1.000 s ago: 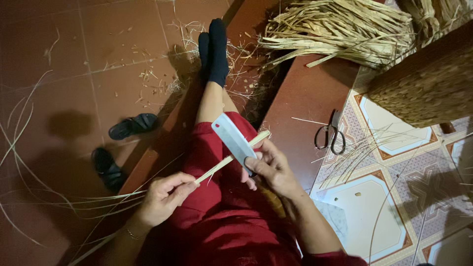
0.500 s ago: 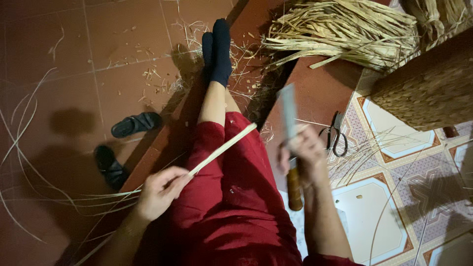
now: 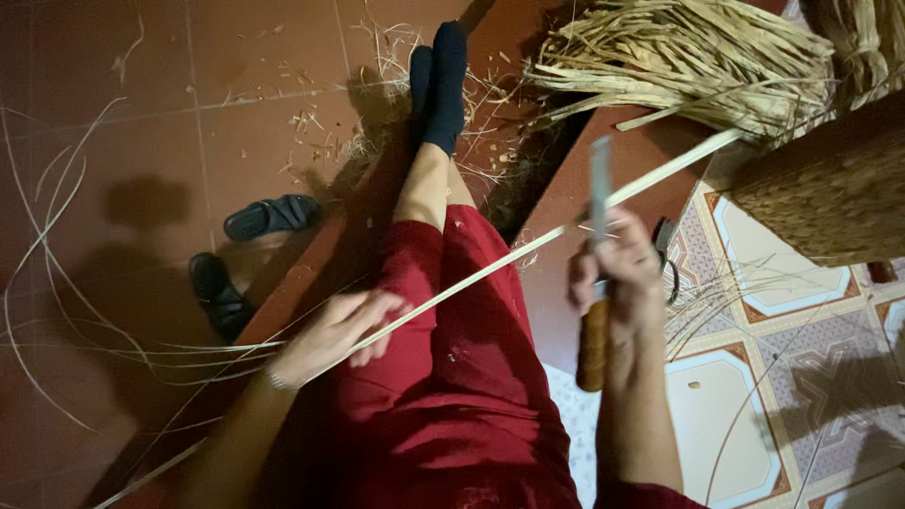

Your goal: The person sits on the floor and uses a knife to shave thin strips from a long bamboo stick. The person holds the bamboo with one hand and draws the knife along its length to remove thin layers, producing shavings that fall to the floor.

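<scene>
A long, flat strip of pale split cane (image 3: 490,269) ran diagonally across the view, from the lower left near the floor up to the right, where its far end reached the edge of a heap of dried straw-coloured fibre (image 3: 688,61). The strip was thin, narrow and even in width, light yellow against the red trousers (image 3: 452,377) it crossed, and it looked nearly straight between the two hands.

The left hand (image 3: 339,330) was closed around the strip over the left thigh, fingers curled and pinching it against the thumb. The right hand (image 3: 622,273) was clenched around a knife (image 3: 596,283) held upright: its brown wooden handle stuck out below the fist and its narrow grey blade rose above it, seen almost edge-on. The strip passed just at the right hand, level with the base of the blade; whether the blade touched it could not be told.

The person sat with legs stretched out, feet in dark socks (image 3: 438,85) resting among scattered shavings. A pair of black sandals (image 3: 240,254) lay on the red-brown floor tiles (image 3: 141,113) to the left, well apart from the hands, with loose thin strands (image 3: 57,283) curling around them. Just behind the right hand, partly hidden, lay dark-handled scissors (image 3: 667,259) on a brown surface. A woven basket (image 3: 830,198) stood at the right edge, above patterned tiles (image 3: 801,377).
</scene>
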